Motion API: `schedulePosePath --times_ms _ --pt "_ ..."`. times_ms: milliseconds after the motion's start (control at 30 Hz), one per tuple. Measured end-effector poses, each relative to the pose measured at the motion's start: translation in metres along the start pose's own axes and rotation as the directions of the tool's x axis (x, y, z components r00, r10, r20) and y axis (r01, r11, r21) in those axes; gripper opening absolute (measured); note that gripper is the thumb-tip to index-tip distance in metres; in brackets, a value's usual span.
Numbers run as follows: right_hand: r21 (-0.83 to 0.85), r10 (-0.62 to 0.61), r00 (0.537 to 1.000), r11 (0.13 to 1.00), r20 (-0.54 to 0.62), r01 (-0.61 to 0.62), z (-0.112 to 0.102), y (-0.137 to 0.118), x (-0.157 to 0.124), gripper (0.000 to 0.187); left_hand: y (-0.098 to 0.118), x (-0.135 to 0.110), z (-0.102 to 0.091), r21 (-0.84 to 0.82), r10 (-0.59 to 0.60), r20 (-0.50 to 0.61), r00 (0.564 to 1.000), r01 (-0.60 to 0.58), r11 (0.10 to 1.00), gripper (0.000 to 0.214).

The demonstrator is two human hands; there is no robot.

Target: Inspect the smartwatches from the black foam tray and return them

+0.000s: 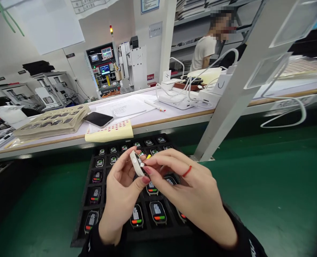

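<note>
Tilted on its edge, a smartwatch with a pale case (135,164) and no strap is gripped by its rim in my left hand (119,194). My right hand (192,185) has its thumb and index finger pinched together against the watch's right side. By those fingertips a small yellow piece (149,156) sticks out, and a small white bit shows at the thumb; what exactly they pinch is hidden. Below both hands lies a black compartment tray (78,233) with strapless smartwatches, such as the lit watch (157,212), in its cells.
Ahead runs a white bench (145,128) with a phone (99,119), a beige tray (54,123), papers, a pen and a white device with cables (176,100). A slanted white post (228,96) rises at right. A person (204,53) is beyond the bench.
</note>
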State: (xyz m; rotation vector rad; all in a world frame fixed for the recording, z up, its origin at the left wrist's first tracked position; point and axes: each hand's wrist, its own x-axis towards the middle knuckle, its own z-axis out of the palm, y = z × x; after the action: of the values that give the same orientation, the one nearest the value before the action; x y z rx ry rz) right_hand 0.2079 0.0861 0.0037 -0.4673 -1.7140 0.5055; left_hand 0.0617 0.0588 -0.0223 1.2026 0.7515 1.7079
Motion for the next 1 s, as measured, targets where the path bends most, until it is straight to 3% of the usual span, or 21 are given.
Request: schedulePosePath --times_ms 267,467,1000 --pt "0.092 0.053 0.995 0.994 0.085 -0.061 -0.007 -0.002 0.003 0.018 0.0 -0.004 0.0 -0.023 -0.046 0.127 0.991 0.049 0.999 0.05" --pt "0.077 0.041 0.996 0.996 0.081 -0.047 -0.009 -0.001 0.001 0.018 -0.001 -0.003 -0.002 -0.012 -0.028 0.154 0.988 0.031 0.999 0.051" --pt "-0.119 -0.076 0.993 0.989 0.094 0.088 -0.01 0.002 -0.003 0.016 0.002 -0.001 -0.005 0.047 -0.085 0.161 0.983 0.078 0.996 0.053"
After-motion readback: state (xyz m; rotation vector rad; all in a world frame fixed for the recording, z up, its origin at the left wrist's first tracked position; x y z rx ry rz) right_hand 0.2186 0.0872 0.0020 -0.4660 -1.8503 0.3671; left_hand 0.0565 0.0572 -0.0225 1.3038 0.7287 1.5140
